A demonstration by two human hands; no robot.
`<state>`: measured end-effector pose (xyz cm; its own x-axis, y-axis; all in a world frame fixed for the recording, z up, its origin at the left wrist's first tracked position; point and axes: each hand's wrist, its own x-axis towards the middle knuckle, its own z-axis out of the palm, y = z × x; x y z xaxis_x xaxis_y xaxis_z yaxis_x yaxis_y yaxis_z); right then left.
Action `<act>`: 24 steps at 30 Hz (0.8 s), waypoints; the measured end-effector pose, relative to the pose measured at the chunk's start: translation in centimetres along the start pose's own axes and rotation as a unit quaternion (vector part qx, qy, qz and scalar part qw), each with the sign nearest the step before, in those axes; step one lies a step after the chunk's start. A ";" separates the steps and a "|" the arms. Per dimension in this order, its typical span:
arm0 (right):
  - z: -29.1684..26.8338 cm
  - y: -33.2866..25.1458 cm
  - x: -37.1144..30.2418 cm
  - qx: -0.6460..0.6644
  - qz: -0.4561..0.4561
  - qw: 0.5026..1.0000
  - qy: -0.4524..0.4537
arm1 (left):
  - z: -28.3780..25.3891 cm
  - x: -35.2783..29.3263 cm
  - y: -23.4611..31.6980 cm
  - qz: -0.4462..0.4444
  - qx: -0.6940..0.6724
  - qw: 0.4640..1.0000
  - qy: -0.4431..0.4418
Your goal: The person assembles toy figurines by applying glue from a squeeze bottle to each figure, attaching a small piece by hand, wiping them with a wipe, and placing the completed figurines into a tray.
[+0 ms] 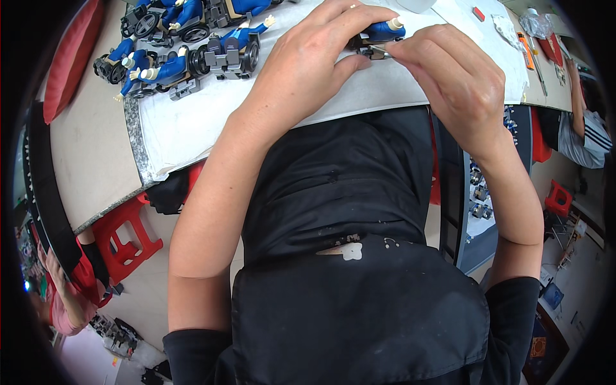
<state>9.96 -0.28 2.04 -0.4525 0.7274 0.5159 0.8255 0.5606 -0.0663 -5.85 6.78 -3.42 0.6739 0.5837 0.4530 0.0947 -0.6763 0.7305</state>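
Note:
My left hand [308,61] is closed around a small figurine [387,29] in blue, seated on a grey and black wheeled base. The hand's back hides much of the piece. From the other side my right hand [459,80] comes in with thumb and forefinger pinched together at the base. Something thin may be in that pinch, but it is too small to name. To the left of my left hand stand several similar blue figurines [173,67] in grey wheelchairs [231,59] with black wheels, some leaning against each other.
White paper [186,131] covers the worktable [90,147]. An orange tube [526,52], a red block [479,13] and a crumpled plastic bag [538,24] lie at the right. Red stools [131,240] and a rack of more figurines [480,192] stand below. Other people sit at both sides.

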 end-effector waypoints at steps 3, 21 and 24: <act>0.0 0.0 0.0 -0.010 0.004 1.000 -0.007 | -0.1 0.0 0.1 -0.005 -0.001 1.000 -0.004; -0.1 0.2 0.6 -0.032 -0.014 0.999 -0.014 | 1.6 0.4 0.9 -0.043 -0.027 0.994 0.093; -0.2 0.3 0.9 -0.022 -0.019 0.999 -0.016 | 1.8 0.3 1.1 -0.052 -0.020 0.993 0.104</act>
<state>9.84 0.45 2.65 -0.4936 0.7182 0.4905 0.8212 0.5706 -0.0091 -4.21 5.38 -3.41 0.4957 0.7322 0.4671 0.1240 -0.5920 0.7964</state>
